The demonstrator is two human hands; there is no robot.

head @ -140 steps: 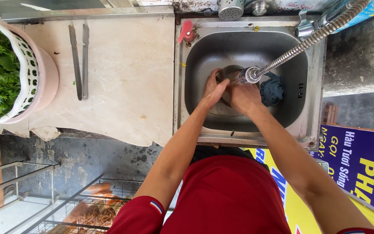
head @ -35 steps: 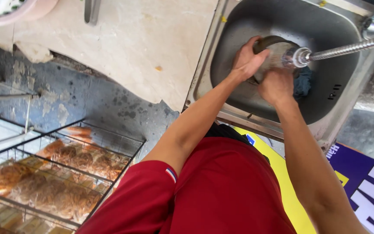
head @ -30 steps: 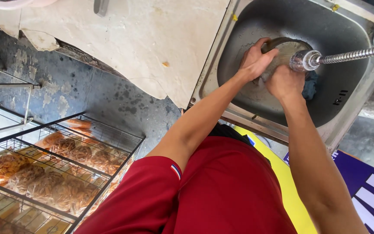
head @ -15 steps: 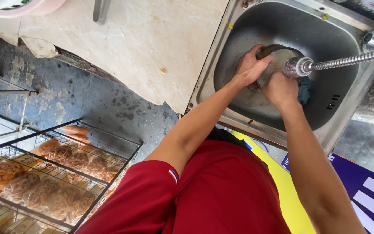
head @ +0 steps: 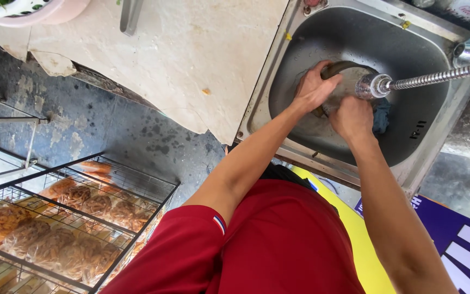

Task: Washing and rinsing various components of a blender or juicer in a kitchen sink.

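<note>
Both my hands are inside a steel sink point(head: 300, 51) at the upper right. My left hand point(head: 312, 90) grips the rim of a round metal bowl point(head: 349, 76) held under the tap. My right hand point(head: 352, 117) presses against the bowl's near side; whether it holds a cloth is hidden. A flexible metal faucet hose point(head: 436, 78) reaches in from the right, its nozzle point(head: 373, 85) right above the bowl. A dark blue cloth point(head: 382, 114) lies in the sink beside my right hand.
A pale stone counter point(head: 180, 60) lies left of the sink, with a pink basin point(head: 39, 10) of greens at its far corner and a metal utensil point(head: 130, 15) near the top edge. A wire rack point(head: 72, 212) with bagged fried snacks stands at lower left.
The view has swung down and left from the counter toward the wire rack. My hands have stayed on the bowl under the nozzle, shifting slightly around it.
</note>
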